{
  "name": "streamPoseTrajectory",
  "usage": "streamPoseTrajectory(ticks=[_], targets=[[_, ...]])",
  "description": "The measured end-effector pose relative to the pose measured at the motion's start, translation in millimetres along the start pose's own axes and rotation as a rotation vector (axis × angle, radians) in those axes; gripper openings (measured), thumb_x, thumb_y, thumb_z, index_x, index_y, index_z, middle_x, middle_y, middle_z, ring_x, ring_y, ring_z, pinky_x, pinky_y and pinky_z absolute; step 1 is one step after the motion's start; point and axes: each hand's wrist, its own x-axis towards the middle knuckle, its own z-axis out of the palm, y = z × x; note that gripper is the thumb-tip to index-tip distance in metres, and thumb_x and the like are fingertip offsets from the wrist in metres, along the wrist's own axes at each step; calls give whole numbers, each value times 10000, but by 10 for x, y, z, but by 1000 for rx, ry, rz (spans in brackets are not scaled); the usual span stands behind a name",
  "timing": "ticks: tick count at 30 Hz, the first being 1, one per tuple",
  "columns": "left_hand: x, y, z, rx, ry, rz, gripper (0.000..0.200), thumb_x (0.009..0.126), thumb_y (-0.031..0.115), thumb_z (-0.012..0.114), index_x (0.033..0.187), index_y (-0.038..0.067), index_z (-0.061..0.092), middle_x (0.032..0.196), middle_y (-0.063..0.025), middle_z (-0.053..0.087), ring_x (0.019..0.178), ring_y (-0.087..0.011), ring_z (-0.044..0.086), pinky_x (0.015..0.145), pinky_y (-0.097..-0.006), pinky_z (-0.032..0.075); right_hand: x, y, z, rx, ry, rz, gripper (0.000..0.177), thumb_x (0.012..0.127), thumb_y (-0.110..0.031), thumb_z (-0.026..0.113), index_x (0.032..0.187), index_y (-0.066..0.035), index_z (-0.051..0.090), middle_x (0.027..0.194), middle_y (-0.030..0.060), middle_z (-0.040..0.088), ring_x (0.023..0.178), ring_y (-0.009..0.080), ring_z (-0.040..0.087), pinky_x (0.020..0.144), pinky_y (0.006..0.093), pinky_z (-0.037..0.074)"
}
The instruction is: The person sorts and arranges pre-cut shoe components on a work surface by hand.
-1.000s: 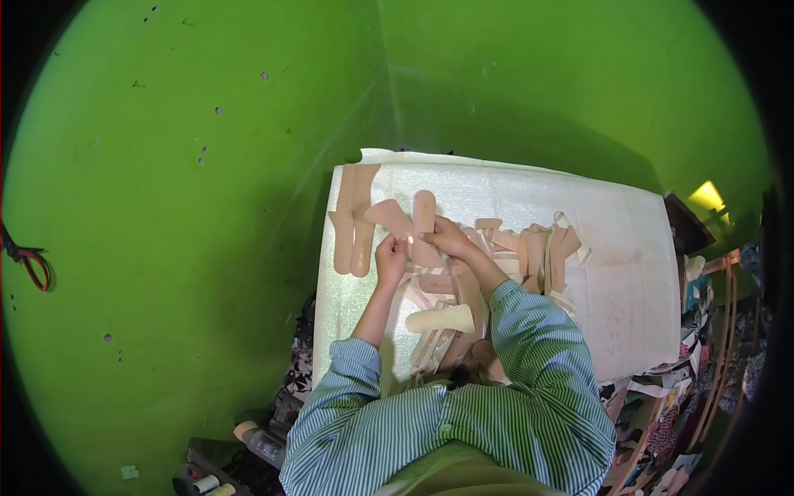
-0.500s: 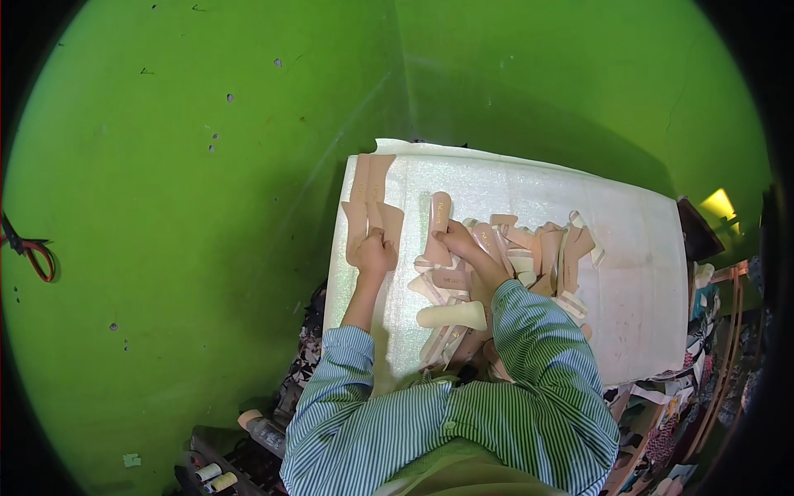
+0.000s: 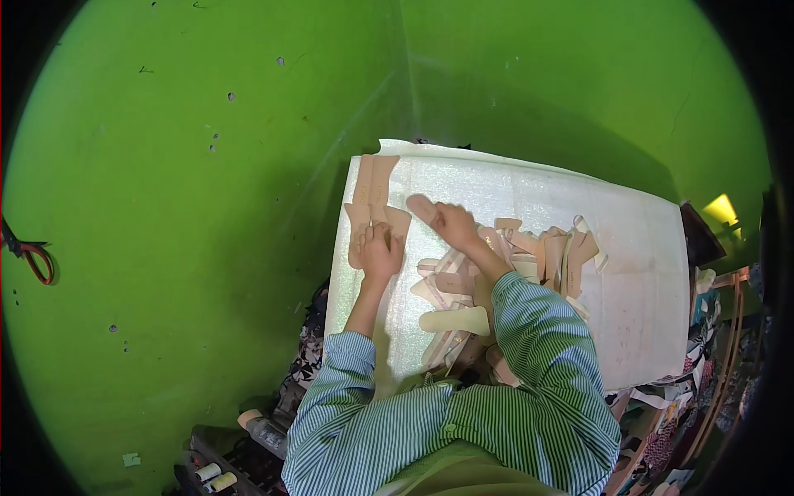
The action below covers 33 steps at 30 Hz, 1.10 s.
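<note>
- In the head view, your right hand (image 3: 455, 226) pinches a tan insole (image 3: 422, 208) by one end, fingers closed on it; its rounded end points toward the far left, out over the white-covered table (image 3: 637, 302).
- Your left hand (image 3: 380, 250) lies palm down with its fingers loosely spread on the lower insole pair (image 3: 356, 248), near the table's left edge; you don't appear to be gripping anything there.
- Just beyond, the upper insole pair (image 3: 385, 175) lies side by side, its near ends meeting or overlapping the lower pair; which of the two, you cannot tell.
- The loose insole pile (image 3: 455, 283) sits near your right forearm, with a pale yellow insole (image 3: 455, 320) on top.
- Pressing sideways with your left fingers could skew the lower pair, since the pieces look thin and smooth.
- A low sweep of your right sleeve (image 3: 542, 326) could drag pieces off the pile.
- A one-ended pinch might let the held insole twist.
</note>
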Motion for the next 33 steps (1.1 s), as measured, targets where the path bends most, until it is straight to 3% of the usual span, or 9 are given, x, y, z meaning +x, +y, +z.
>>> streamPoseTrajectory(ticks=[3,7,11,13,15,17,20,24,33], targets=[[62,137,1,-349,-50,-104,322,731,200,578,1002,37,521,884,-134,542,756,-285,525,666,-349,415,65,-115,-25,-546,307,-419,128,682,-114,509,767,-152,597,750,53,508,835,201,469,902,413,254],[66,182,47,-425,-214,-175,301,744,178,602,972,-4,527,750,-76,561,583,-159,506,530,-262,414,61,-188,62,-728,345,-654,156,682,-147,514,812,-105,588,853,69,500,926,231,449,908,431,260],[75,108,295,-793,-136,-343,205,773,155,582,880,-17,552,656,-8,536,545,-71,454,494,-219,373,-54,-298,127,-442,527,-591,289,695,-68,515,983,-92,528,1002,74,487,1043,240,399,943,446,213],[111,121,353,-875,-135,-396,191,779,148,574,872,-18,550,668,-6,533,557,-63,452,495,-215,371,-76,-289,199,-131,730,-302,365,723,-54,518,1080,-34,450,982,111,507,942,229,478,869,388,332],[174,167,348,-956,-133,-447,178,786,140,566,864,-19,549,680,-4,530,569,-55,450,495,-212,370,54,-121,292,213,475,-109,357,732,-53,519,1076,-13,435,924,117,524,857,208,509,787,344,382],[237,150,373,-847,-187,-305,180,791,138,560,873,-21,542,691,-13,542,579,-56,457,512,-206,371,269,89,455,588,264,28,329,740,-24,503,1056,19,420,781,110,564,630,134,543,561,254,444],[315,177,339,-787,-167,-246,198,786,143,570,898,-15,531,659,-13,536,572,-55,454,515,-190,363,518,146,515,654,307,95,288,729,-20,509,1008,23,452,753,106,575,642,136,550,582,260,451],[312,265,79,60,-182,44,284,766,176,552,1003,28,499,950,-123,513,903,-231,483,759,-335,359,867,90,492,446,332,42,235,716,-50,524,942,11,503,735,119,587,638,163,572,598,274,459],[279,197,65,111,-267,-83,364,760,168,504,1093,30,450,1063,-126,451,998,-282,400,823,-408,290,1070,38,612,242,350,166,213,683,-69,503,882,-39,574,799,175,604,755,305,590,689,366,460]])
